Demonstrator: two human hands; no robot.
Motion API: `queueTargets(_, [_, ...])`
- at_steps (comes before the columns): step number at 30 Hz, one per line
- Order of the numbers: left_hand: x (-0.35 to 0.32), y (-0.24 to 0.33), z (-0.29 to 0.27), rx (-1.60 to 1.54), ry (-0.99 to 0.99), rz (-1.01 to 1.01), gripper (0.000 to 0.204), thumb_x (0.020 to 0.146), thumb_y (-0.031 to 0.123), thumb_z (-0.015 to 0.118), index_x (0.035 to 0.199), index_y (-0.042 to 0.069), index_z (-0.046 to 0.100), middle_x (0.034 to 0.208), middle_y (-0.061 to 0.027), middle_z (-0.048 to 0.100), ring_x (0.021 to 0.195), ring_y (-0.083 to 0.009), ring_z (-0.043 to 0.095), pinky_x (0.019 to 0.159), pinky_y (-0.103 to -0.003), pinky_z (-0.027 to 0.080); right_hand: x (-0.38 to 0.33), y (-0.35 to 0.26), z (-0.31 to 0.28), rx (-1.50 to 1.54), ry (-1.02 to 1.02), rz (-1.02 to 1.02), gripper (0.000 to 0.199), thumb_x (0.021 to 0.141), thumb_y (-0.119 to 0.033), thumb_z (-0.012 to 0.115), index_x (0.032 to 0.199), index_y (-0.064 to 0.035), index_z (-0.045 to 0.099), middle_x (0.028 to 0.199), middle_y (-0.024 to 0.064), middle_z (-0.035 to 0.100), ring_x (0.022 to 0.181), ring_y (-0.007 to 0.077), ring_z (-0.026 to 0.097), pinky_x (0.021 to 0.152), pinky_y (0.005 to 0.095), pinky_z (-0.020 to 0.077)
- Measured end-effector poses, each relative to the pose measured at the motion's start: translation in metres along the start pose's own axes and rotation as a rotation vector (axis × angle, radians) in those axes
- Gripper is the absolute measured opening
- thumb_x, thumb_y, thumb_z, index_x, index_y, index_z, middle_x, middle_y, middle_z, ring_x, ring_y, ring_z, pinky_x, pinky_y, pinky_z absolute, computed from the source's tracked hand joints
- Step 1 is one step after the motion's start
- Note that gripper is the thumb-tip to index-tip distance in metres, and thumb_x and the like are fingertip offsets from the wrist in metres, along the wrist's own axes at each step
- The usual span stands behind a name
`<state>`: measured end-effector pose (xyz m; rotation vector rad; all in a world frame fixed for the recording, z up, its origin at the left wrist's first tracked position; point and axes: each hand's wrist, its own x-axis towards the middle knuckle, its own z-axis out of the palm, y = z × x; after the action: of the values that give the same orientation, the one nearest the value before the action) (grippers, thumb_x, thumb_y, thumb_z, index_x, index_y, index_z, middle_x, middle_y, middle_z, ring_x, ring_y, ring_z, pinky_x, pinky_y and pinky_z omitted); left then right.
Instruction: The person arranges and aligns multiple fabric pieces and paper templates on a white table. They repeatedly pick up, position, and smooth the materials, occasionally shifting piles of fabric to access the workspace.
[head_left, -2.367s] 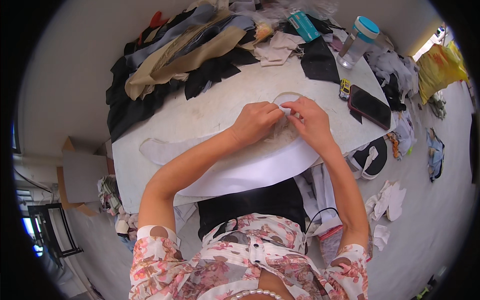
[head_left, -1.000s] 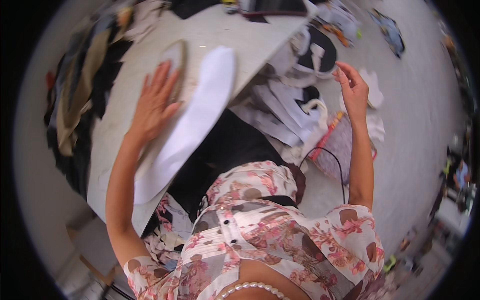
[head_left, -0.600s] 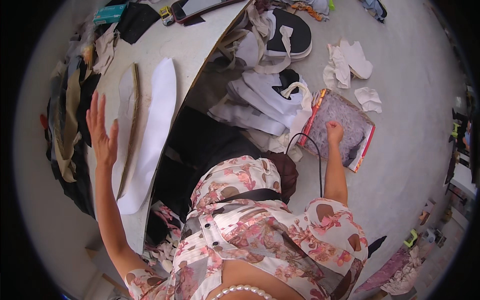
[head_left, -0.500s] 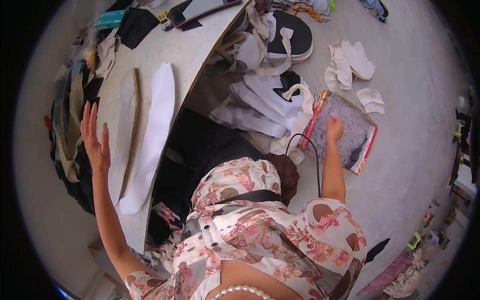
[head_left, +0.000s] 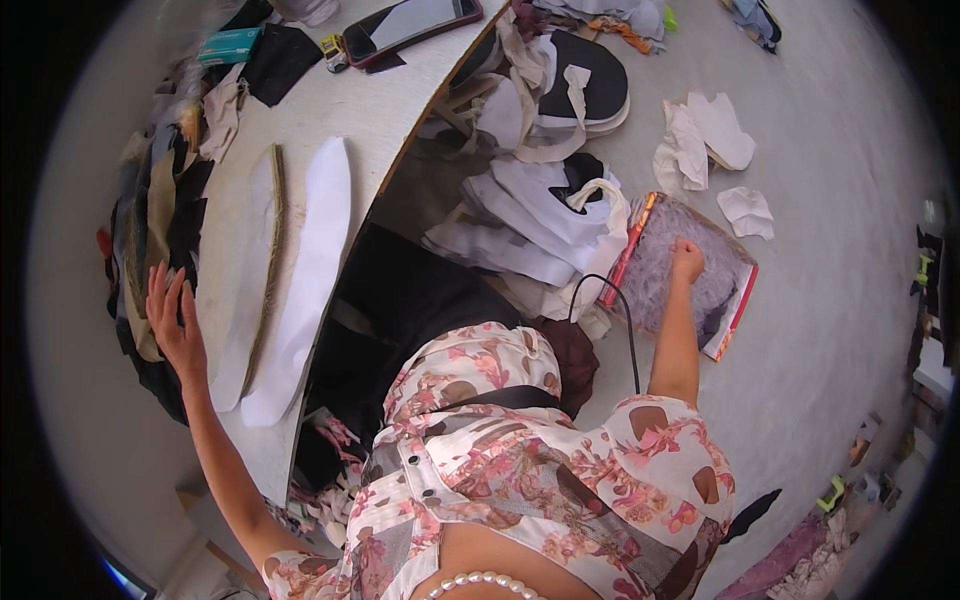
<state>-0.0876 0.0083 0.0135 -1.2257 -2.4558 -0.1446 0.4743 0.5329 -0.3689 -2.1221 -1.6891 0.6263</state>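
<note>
**Reaching down to the floor**

Right hand (head_left: 687,262) at three o'clock presses, fingers curled, into purple fluff (head_left: 668,280) in a box (head_left: 738,310) on the floor. Left hand (head_left: 175,325), fingers spread flat, rests on the tabletop (head_left: 380,100) at nine o'clock, beside white pieces (head_left: 305,270).

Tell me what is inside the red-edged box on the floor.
The red-edged box holds a mass of fluffy lilac material. The right hand presses into it with fingers curled. Whatever lies beneath the fluff, and the box's bottom, is covered.
</note>
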Motion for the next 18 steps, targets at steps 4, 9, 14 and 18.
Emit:
queueTargets(4, [-0.005,-0.017,0.0,-0.114,0.045,-0.088,0.026,0.099,0.018,0.053,0.12,0.01,0.066,0.139,-0.0061,0.053,0.136,-0.0233,0.042,0.111,-0.038,0.032,0.021,0.047,-0.039,0.096,0.021,0.072,0.024,0.081,-0.032,0.069,0.083,-0.0084,0.075,0.069,0.0045,0.071,0.058,0.0141,0.064,0.06,0.0305,0.05])
queueTargets(9, [-0.011,-0.026,0.002,-0.149,0.107,-0.12,0.025,0.098,0.016,0.056,0.119,0.01,0.067,0.135,-0.0062,0.057,0.134,-0.0226,0.045,0.11,-0.037,0.034,0.009,0.033,-0.094,0.228,0.027,0.137,0.019,0.084,-0.024,0.072,0.075,-0.0073,0.069,0.069,0.0037,0.069,0.062,0.0081,0.063,0.05,0.0243,0.0452])
queueTargets(14, [-0.012,-0.022,0.005,-0.177,0.146,-0.095,0.024,0.097,0.011,0.057,0.119,0.008,0.067,0.133,-0.007,0.058,0.134,-0.0232,0.045,0.11,-0.037,0.034,0.013,-0.01,-0.158,0.563,-0.211,0.14,0.018,0.086,-0.02,0.069,0.093,-0.0053,0.063,0.093,0.0069,0.071,0.077,0.0126,0.067,0.058,0.0278,0.053])
queueTargets(18, [-0.016,-0.008,-0.005,-0.278,0.223,-0.08,0.025,0.095,0.005,0.058,0.118,0.005,0.067,0.129,-0.0084,0.061,0.13,-0.0231,0.049,0.107,-0.035,0.037,0.007,-0.085,-0.193,0.738,-0.496,-0.037,0.017,0.091,-0.017,0.064,0.098,-0.003,0.059,0.092,0.0105,0.071,0.082,0.0164,0.068,0.071,0.0315,0.0576])
